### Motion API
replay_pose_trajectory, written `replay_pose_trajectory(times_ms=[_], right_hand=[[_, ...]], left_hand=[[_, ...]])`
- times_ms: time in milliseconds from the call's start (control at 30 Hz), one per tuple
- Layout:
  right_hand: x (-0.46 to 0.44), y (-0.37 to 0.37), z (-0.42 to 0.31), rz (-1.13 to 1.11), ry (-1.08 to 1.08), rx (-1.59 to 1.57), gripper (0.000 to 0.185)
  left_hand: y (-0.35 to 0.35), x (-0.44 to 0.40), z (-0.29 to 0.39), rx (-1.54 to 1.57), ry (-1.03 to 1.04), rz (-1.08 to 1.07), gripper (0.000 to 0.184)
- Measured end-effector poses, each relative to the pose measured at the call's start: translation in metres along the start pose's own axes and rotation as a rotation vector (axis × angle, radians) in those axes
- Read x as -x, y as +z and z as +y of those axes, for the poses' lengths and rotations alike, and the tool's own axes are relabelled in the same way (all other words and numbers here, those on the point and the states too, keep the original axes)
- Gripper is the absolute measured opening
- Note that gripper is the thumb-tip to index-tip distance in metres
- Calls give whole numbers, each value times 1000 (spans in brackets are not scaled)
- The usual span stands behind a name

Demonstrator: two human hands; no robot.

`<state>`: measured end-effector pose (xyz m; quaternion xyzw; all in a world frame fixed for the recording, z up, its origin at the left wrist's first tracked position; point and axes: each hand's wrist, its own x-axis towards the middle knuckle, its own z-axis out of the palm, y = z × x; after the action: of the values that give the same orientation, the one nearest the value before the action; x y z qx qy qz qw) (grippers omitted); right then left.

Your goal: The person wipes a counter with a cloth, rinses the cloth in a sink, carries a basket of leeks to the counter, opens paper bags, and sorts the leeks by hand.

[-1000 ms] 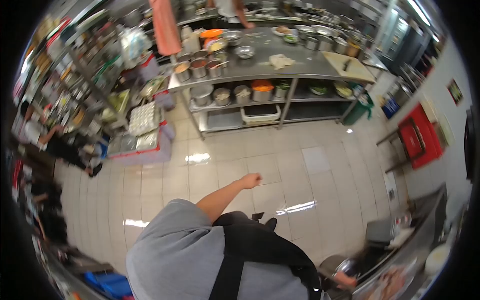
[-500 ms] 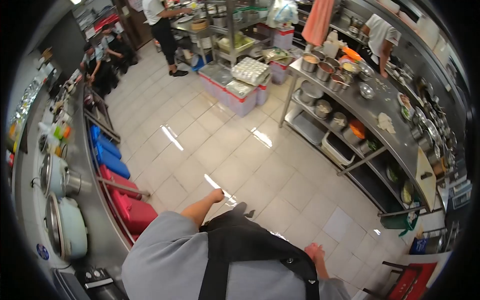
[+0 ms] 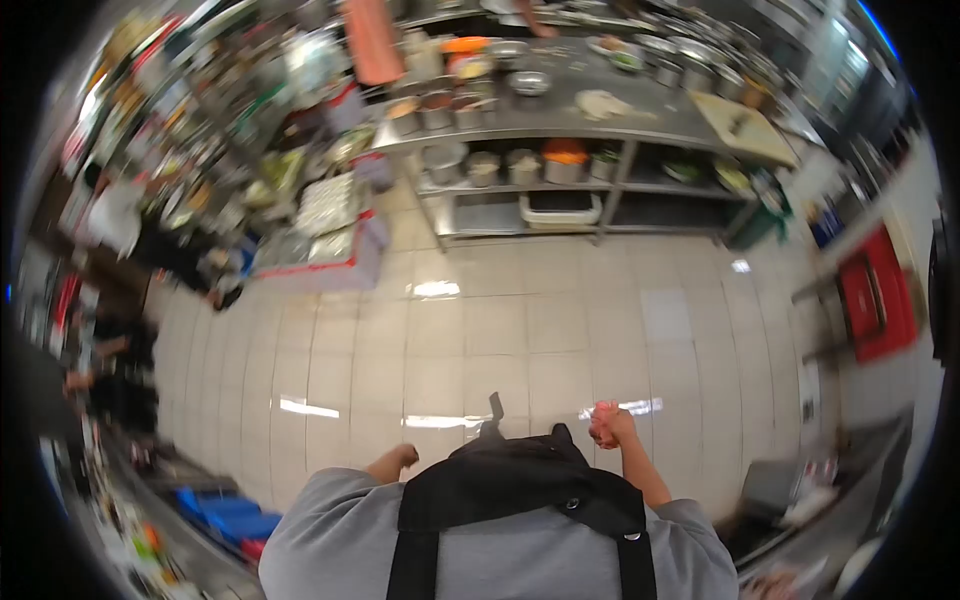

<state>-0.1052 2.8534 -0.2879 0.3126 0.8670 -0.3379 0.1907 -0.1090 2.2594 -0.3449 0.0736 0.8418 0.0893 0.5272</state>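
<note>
My left hand (image 3: 404, 457) is low beside my grey sleeve, over the tiled floor (image 3: 480, 330). Its fingers are curled in, with nothing seen in them. Farther forward on the other side is my right hand (image 3: 608, 424), its fingers closed around something pinkish and blurred that I cannot make out. Between the hands is the black apron (image 3: 520, 485) on my body, with a dark strap end (image 3: 495, 405) sticking out in front. Neither hand touches a surface.
A steel table (image 3: 550, 120) with pots, bowls and a cutting board (image 3: 745, 125) stands ahead. Left are crates (image 3: 340, 265) with egg trays and a standing person (image 3: 150, 235). A red chair (image 3: 878, 290) is right, blue bins (image 3: 225, 512) lower left. Another person's arm shows behind the table.
The view swung left, then back to the table. My left hand has drawn back towards my body. My right hand has come forward into clearer view.
</note>
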Motion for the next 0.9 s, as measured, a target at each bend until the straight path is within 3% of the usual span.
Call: replay_pose_trajectory(times_ms=[133, 167, 233, 300, 333, 367, 400, 433, 500, 567, 633, 700, 767, 800, 833, 867, 900], right_hand=[[86, -19, 117, 208, 135, -297, 60], [114, -14, 151, 270, 198, -379, 57], [145, 40, 268, -248, 46, -2239, 49], [212, 64, 292, 206, 91, -2137, 46], [229, 82, 317, 296, 311, -2121, 47], [246, 99, 342, 383, 530, -2094, 49], [263, 109, 352, 423, 684, -2069, 50], [271, 117, 358, 428, 730, -2092, 51], [275, 130, 367, 341, 588, -2275, 55], [251, 138, 376, 74, 127, -2523, 59], [210, 135, 380, -60, -114, -2578, 64], [161, 34, 319, 379, 640, -2136, 47], [118, -52, 298, 367, 727, -1327, 68], [94, -81, 300, 380, 726, -1333, 68], [70, -106, 303, 395, 692, -1089, 64], [52, -124, 308, 404, 657, -844, 61], [34, -141, 315, 413, 660, -846, 61]], left_hand=[[-162, -98, 52, -645, 209, 232, 29], [-196, -116, 76, -692, 261, 416, 20], [-262, -140, 167, -424, 30, 494, 26], [-293, -151, 262, -84, 231, 675, 24], [-299, -151, 316, -124, 281, 660, 24], [-298, -152, 368, 64, 364, 596, 23], [-291, -151, 415, 254, 432, 518, 23], [-279, -150, 455, 225, 463, 497, 23], [-250, -147, 516, 407, 643, 206, 24], [-216, -180, 535, 157, 650, 154, 23], [-189, -183, 539, -176, 607, 38, 27], [-173, -197, 519, -126, 450, -174, 30], [-176, -191, 505, -151, 377, -213, 24], [-188, -195, 488, -41, 514, -382, 21], [-198, -194, 477, -61, 506, -406, 21], [-210, -190, 476, -119, 389, -364, 21], [-219, -193, 479, -162, 273, -319, 21]])
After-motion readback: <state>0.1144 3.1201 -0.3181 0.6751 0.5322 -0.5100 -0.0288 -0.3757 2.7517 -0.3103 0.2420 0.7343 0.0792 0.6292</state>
